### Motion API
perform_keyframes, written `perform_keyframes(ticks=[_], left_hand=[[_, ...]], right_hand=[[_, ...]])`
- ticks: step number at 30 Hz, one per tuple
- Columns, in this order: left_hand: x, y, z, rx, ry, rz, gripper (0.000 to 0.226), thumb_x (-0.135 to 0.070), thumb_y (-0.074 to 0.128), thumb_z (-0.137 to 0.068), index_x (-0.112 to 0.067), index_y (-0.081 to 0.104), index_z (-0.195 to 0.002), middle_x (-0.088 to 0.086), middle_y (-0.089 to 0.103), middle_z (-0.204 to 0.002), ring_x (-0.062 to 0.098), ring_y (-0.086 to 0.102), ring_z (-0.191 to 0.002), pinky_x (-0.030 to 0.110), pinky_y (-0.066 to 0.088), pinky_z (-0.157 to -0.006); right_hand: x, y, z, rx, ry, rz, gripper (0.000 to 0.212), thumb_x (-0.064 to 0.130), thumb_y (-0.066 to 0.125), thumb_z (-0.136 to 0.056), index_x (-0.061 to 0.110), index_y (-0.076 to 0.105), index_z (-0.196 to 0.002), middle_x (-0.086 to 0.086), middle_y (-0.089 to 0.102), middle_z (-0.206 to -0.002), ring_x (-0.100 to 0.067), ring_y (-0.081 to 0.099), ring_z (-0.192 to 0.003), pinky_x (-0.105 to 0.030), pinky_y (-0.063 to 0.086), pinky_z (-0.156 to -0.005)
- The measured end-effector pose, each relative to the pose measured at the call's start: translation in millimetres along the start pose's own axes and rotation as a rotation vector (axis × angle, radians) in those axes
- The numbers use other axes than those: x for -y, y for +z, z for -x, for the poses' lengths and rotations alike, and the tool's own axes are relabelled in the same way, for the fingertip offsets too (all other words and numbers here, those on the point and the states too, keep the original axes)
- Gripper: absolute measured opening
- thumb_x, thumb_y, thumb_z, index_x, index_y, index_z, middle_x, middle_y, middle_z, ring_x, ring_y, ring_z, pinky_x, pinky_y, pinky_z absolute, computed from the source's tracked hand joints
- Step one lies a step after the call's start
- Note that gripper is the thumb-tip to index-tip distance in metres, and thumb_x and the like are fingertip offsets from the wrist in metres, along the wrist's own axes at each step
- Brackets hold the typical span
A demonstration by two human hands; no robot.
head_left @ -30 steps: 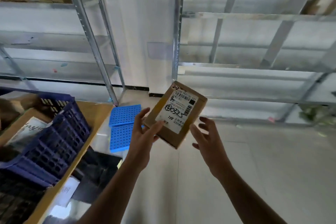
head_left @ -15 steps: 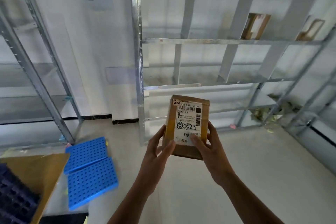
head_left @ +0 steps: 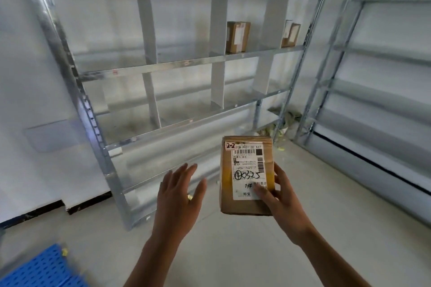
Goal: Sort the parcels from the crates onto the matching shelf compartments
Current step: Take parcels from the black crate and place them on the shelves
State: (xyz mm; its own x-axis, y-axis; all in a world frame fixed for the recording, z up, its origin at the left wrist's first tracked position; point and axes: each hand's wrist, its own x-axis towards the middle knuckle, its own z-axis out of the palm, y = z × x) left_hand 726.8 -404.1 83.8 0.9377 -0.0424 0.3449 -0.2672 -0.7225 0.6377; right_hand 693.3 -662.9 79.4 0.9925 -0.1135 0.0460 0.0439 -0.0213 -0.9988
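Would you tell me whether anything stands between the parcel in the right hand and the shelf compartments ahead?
Nothing visible does. The right hand grips the parcel in front of the shelf; the left hand hovers open beside it, not touching.

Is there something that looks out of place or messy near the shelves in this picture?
Yes: crumpled yellowish scraps lie on the floor by the lower right corner of the rack, like litter. The parcel in the right hand looks intact.

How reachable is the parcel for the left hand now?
Likely yes: the left hand hovers open beside the parcel, nothing between them; the right hand grips its right side, leaving the left edge free.
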Motion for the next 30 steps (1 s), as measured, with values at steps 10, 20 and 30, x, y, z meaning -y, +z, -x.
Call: perform_keyframes(ticks=[10, 20, 30], left_hand=[[-36.7, 151.3, -93.5, 0.179, 0.079, -0.207, 0.084, -0.087, 0.004, -0.087, -0.045, 0.032, -0.154, -0.015, 0.025, -0.166, 0.017, 0.007, -0.158, 0.047, 0.006, -0.126], [-53.9, 225.2, -169.3, 0.164, -0.080, -0.250, 0.083, -0.086, 0.004, -0.088, -0.043, 0.035, -0.153, -0.011, 0.029, -0.165, 0.018, 0.011, -0.157, 0.052, 0.012, -0.127], [-9.9, 236.8, -256.2, 0.165, -0.216, -0.268, 0.080, -0.080, 0.010, -0.090, -0.039, 0.030, -0.156, -0.010, 0.022, -0.168, 0.020, 0.005, -0.158, 0.050, 0.007, -0.127]], right_hand=[[-48.9, -122.9, -104.5, -0.046, 0.057, -0.054, 0.083, 0.038, 0.077, -0.086, 0.043, 0.034, -0.156, -0.007, 0.056, -0.146, -0.031, 0.067, -0.121, -0.054, 0.062, -0.089], [-75.1, -183.1, -219.7, 0.112, 0.099, -0.066, 0.083, 0.044, 0.081, -0.084, 0.046, 0.037, -0.154, -0.009, 0.053, -0.146, -0.034, 0.064, -0.125, -0.054, 0.063, -0.084], [-100.8, -134.5, -348.6, 0.246, 0.102, 0.002, 0.081, 0.051, 0.078, -0.083, 0.045, 0.038, -0.153, -0.007, 0.055, -0.144, -0.028, 0.064, -0.125, -0.050, 0.064, -0.086]])
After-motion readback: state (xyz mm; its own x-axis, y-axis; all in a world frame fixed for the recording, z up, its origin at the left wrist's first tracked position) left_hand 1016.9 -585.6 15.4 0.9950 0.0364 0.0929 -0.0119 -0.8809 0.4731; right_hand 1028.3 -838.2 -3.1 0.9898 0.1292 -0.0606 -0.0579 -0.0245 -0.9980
